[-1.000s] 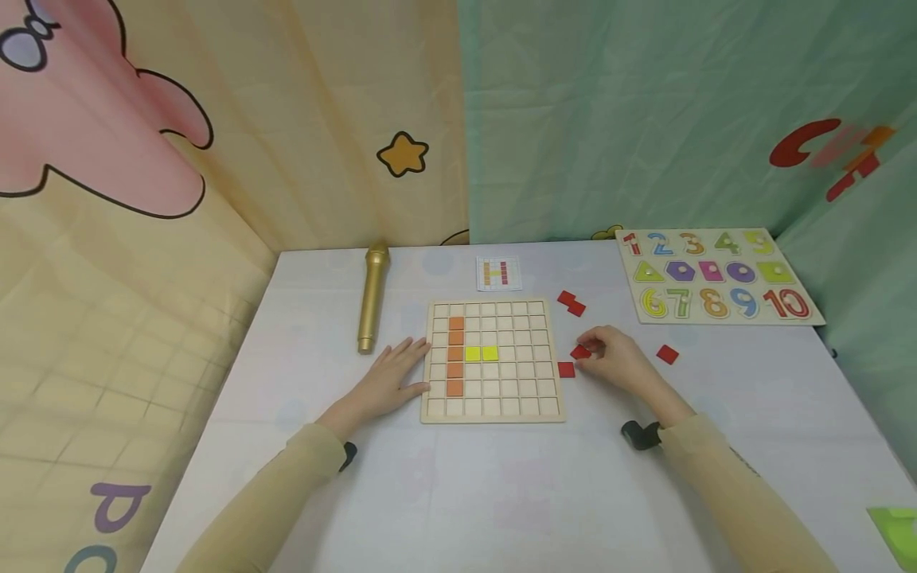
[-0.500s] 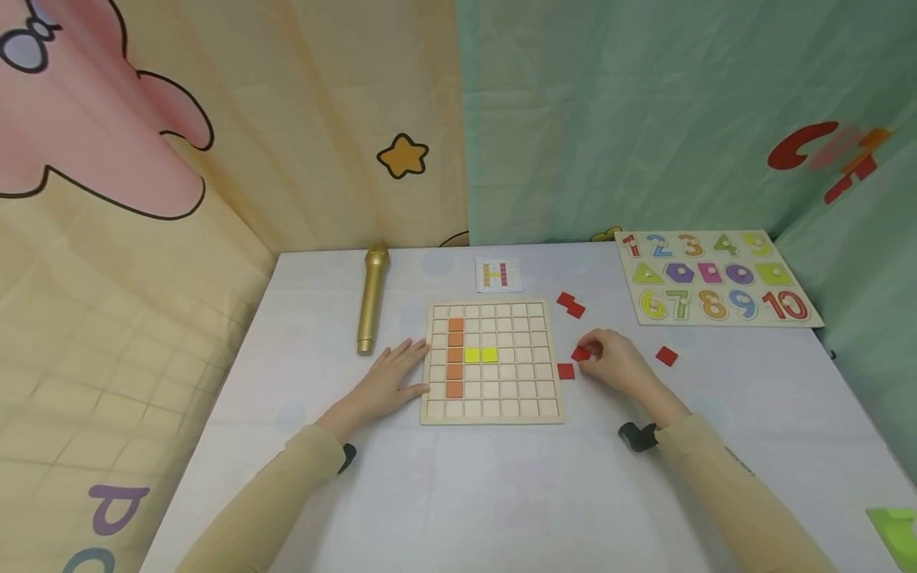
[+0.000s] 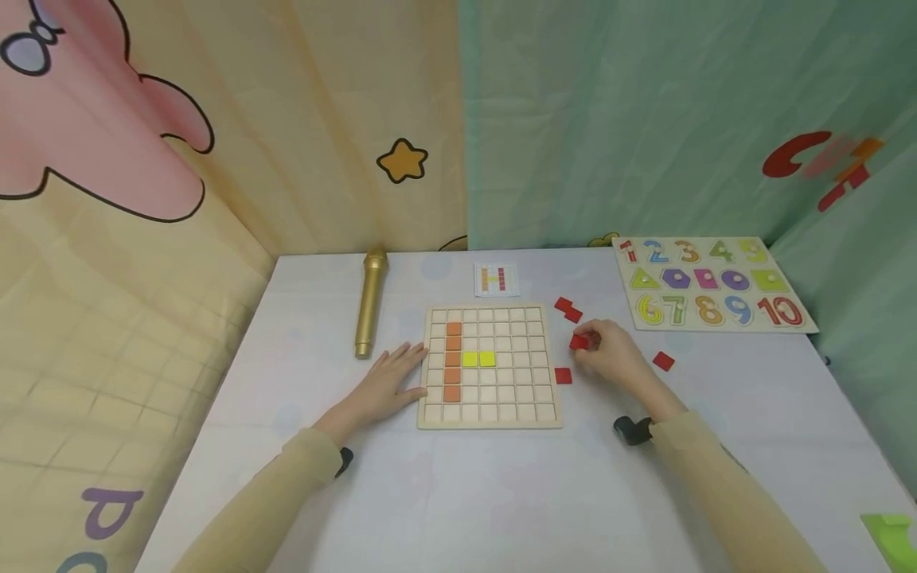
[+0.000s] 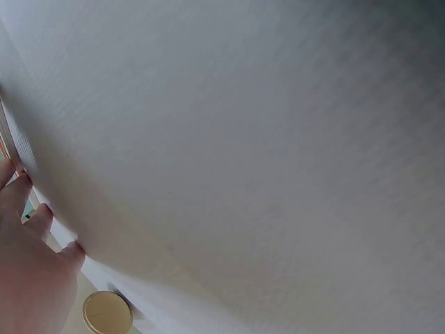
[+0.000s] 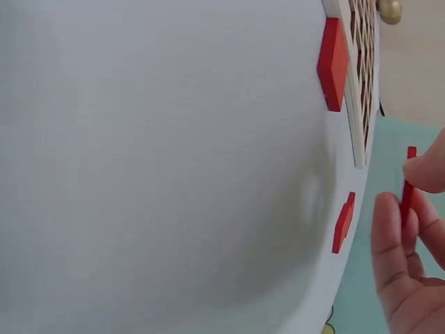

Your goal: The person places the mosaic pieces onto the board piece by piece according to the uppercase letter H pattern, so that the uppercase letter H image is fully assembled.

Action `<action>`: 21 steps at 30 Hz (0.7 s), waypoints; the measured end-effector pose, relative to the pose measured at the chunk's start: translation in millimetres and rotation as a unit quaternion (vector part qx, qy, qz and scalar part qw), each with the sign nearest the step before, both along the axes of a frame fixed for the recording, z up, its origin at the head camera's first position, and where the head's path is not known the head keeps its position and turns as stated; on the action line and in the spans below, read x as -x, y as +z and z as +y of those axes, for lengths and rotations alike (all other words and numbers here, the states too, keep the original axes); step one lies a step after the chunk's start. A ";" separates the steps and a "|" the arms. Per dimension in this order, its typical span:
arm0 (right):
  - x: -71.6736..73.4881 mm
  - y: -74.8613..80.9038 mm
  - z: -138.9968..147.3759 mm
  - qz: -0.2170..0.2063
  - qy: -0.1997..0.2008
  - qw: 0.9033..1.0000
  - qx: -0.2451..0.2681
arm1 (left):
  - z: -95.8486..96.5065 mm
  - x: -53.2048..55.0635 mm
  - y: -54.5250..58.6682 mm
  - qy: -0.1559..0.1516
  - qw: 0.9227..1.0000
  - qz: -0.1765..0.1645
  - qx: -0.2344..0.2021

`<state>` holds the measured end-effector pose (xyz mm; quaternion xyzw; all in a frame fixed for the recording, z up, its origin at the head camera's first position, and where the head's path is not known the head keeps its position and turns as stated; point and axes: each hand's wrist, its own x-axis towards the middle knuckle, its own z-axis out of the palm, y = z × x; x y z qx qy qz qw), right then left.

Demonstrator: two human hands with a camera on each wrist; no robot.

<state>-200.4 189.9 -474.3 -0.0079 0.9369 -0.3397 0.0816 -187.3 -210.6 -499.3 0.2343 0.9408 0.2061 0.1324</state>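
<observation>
A square wooden grid board (image 3: 505, 395) lies mid-table, with a column of several orange tiles (image 3: 453, 359) and two yellow tiles (image 3: 478, 360) in its cells. At the board's left edge rests my left hand (image 3: 383, 386), fingers spread and holding nothing. To the right of the board, my right hand (image 3: 612, 356) pinches a red tile (image 5: 408, 182) between thumb and fingers, clear of the table in the right wrist view. Another red tile (image 3: 563, 376) lies against the board's right edge. Two more red tiles (image 3: 568, 309) touch each other farther back, and one red tile (image 3: 664, 361) sits right of the hand.
Behind the board lies a small pattern card (image 3: 497, 280). A gold microphone (image 3: 368, 306) is at the back left. The number-and-shape puzzle board (image 3: 705, 298) occupies the back right, and a green object (image 3: 891, 537) shows at the lower right edge. Curtains stand behind the table.
My right hand has lifted the red tile from the table and shifted it slightly back, away from the tile at the board's edge. My left hand stays at the board.
</observation>
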 end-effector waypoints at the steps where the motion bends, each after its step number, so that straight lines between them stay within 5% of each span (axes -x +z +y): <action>1: 2.1 1.1 -2.2 0.009 0.002 1.000 0.004 | -0.5 0.2 -0.1 -0.001 1.000 0.001 -0.002; 12: 30.4 9.5 -40.1 0.025 0.030 0.997 0.068 | -1.9 -0.8 -7.4 -0.005 1.000 0.003 -0.007; 21: 50.5 11.6 -76.6 -0.003 0.061 0.996 0.062 | -1.5 0.6 -6.2 -0.002 1.000 0.004 0.005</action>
